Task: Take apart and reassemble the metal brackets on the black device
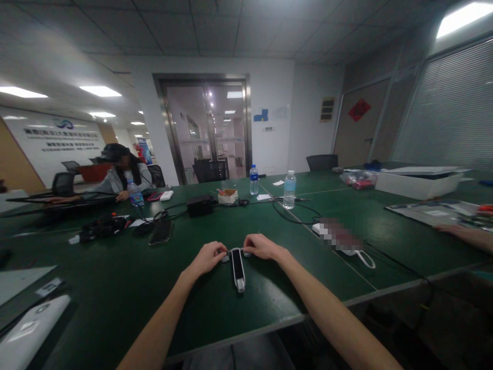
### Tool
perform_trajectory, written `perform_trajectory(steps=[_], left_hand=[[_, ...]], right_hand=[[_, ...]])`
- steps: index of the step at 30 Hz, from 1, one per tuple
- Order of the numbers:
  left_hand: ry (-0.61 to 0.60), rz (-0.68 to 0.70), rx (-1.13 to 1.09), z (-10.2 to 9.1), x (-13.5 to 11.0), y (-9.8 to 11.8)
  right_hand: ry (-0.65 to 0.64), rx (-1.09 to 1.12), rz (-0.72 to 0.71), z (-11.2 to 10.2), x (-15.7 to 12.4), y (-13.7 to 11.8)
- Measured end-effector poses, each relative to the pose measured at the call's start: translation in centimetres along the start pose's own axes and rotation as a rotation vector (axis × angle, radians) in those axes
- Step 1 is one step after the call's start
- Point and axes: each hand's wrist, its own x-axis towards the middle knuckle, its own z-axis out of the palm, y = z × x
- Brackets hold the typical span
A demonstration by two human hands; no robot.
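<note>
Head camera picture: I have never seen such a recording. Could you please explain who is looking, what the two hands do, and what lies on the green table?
The camera sits on a person's head and looks forward and down, so the two bare arms are that person's own. The left hand and right hand pinch the far end of a slim black and silver device lying on the dark green table. Farther off stand two clear plastic water bottles, a small open cardboard box and black cables. Another seated person works at the left.
</note>
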Motion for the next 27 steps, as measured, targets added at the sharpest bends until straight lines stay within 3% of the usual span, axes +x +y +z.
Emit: perform_trajectory(steps=[10, 22, 27], left_hand=[[0.008, 0.003, -0.018, 0.29, 0.05, -0.45], [-0.009, -0.023, -0.014, -0.1, -0.11, 0.15], [-0.001, -0.008, -0.007, 0.05, 0.0, -0.01]], right_hand=[[-0.004, 0.045, -0.015, -0.1, -0.05, 0.01], [-0.036, -0.057, -0.048, -0.54, -0.2, -0.54], [0.021, -0.084, -0.032, -0.55, -0.28, -0.89]])
